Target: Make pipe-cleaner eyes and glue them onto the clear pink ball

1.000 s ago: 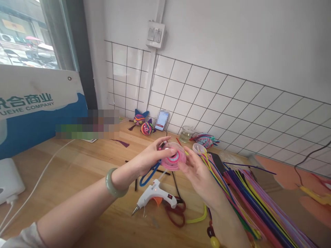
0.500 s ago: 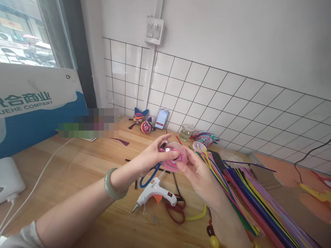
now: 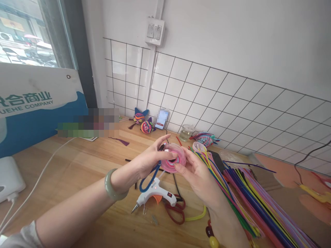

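Between my two hands, above the table, is a round clear plastic piece (image 3: 178, 166) covered partly in coiled pink strands, with a dark spot near its middle. My left hand (image 3: 152, 155) grips its left side, thumb pressed across the front. From the right, my right hand (image 3: 195, 168) pinches the piece, its thumb tip on the pink coil. A blue fuzzy loop (image 3: 146, 186) hangs below my left hand; whether it joins the piece is hidden. Beneath lies a white hot glue gun (image 3: 156, 193), nozzle to the left. Red-handled scissors (image 3: 174, 213) lie beside its grip.
Bundles of coloured pipe cleaners (image 3: 261, 199) spread across the right side. Along the wall stand striped craft figures (image 3: 147, 126), a phone (image 3: 162, 119), a glass jar (image 3: 186, 132) and a small cup (image 3: 199, 147). A white cable (image 3: 46, 165) crosses the left.
The round piece has turned slightly in my hands, so more of the pink coil and a dark spot show. My left thumb has shifted a little left; both hands keep their hold.
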### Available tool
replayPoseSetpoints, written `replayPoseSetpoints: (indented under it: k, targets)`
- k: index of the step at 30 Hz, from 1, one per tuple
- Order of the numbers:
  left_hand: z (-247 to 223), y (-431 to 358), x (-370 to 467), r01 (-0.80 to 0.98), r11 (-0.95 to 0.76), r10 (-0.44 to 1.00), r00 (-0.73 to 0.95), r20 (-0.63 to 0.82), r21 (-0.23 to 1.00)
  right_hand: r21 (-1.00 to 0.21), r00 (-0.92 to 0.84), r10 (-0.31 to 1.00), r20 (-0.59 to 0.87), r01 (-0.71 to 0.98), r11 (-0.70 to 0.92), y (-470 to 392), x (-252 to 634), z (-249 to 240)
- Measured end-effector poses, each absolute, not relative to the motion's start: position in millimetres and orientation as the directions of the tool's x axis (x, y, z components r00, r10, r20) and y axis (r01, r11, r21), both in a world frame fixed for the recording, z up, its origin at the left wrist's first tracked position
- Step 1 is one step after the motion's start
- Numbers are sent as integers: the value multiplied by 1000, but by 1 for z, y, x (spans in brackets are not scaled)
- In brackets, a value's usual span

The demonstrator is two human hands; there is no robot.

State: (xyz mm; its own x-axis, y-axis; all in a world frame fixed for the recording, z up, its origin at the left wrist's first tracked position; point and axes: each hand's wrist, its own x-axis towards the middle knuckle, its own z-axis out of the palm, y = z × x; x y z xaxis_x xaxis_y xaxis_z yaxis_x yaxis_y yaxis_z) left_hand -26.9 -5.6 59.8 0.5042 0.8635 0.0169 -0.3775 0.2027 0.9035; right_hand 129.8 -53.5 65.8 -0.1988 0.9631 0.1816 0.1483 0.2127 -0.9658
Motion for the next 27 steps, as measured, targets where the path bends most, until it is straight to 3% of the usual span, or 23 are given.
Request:
replayPoseSetpoints:
  k: [14, 27]
  targets:
    - [66, -13, -28, -323, 52, 884, 455, 107, 945, -975, -232, 952, 198, 51, 215, -57, 130, 73]
    - [68, -13, -32, -234, 18, 862, 496, 103, 972, -970, -208, 955, 210, 78, 230, -58, 128, 70]
